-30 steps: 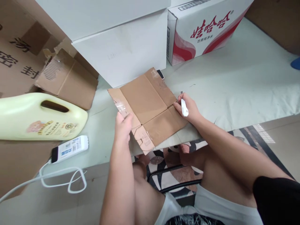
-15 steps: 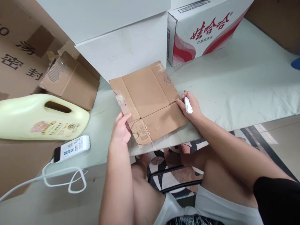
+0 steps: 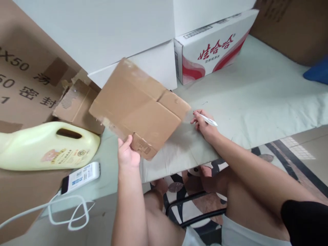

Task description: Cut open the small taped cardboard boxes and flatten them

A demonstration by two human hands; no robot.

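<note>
A creased brown cardboard sheet (image 3: pixel 143 106) is raised and tilted above the cloth-covered table. My left hand (image 3: pixel 128 153) grips its lower left edge, thumb on the near face and fingers hidden behind. Printing and a small cut tab show at the near corner, and worn tape patches run along the left and far edges. To the right of the sheet and apart from it, my right hand (image 3: pixel 203 126) is closed around a slim white utility knife (image 3: pixel 208 120). The knife's tip is hard to make out among the fingers.
A yellow jug (image 3: pixel 48 147) lies on its side at left, by a white power bank (image 3: pixel 80 177) with a cable. Behind it stands a small brown carton (image 3: pixel 79 106). White boxes (image 3: pixel 143 65) and a red-and-white water carton (image 3: pixel 212 54) line the back. The table's front edge runs above my knees.
My left hand has lifted and turned the cardboard sheet up to the left. My right hand has let go of the sheet's edge and keeps the knife. The view has shifted slightly.
</note>
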